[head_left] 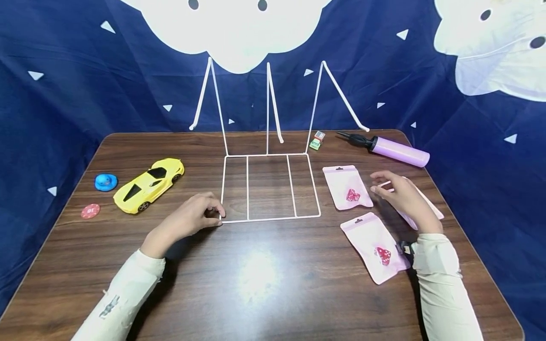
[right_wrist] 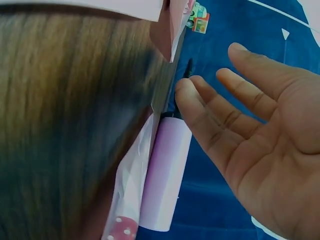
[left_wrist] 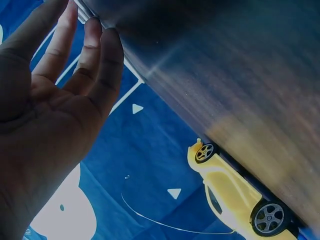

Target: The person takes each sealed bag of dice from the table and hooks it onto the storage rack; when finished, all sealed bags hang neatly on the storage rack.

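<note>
Centrally placed on a wood-grain worktop [head_left: 298, 303], a white wire rack [head_left: 267, 154] bears no pouch on its three prongs, its near left corner pinched by a person's left hand [head_left: 194, 215]. Alongside lie three pink pouches [head_left: 368, 239], apparently all left to deal with, work barely begun; the right hand [head_left: 403, 199], fingers parted, holding nothing, hovers over one. Farther out: a balloon pump [head_left: 401, 151], a yellow toy sports car [head_left: 149, 186].

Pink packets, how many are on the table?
3: a pink packet beside the white wire rack, another nearer the camera, a third partly covered by the right hand; more could hide there.
</note>
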`<move>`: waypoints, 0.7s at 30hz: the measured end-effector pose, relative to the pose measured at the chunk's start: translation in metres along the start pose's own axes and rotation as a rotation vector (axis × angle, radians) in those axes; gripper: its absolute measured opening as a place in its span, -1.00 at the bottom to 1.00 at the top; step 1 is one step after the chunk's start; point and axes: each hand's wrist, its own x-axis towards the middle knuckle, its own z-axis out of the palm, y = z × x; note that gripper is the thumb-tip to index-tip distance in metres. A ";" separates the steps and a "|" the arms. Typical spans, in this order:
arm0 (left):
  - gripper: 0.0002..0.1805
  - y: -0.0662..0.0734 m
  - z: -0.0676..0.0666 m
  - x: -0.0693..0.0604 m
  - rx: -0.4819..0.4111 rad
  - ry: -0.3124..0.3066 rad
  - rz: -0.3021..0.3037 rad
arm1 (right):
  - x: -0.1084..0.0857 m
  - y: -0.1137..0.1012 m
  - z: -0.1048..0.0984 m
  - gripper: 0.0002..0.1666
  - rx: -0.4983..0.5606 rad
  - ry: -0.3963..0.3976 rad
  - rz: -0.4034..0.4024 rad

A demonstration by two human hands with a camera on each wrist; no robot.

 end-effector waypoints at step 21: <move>-0.83 0.000 0.000 0.000 0.000 0.010 -0.014 | 0.007 0.003 0.013 -0.66 0.127 -0.050 0.099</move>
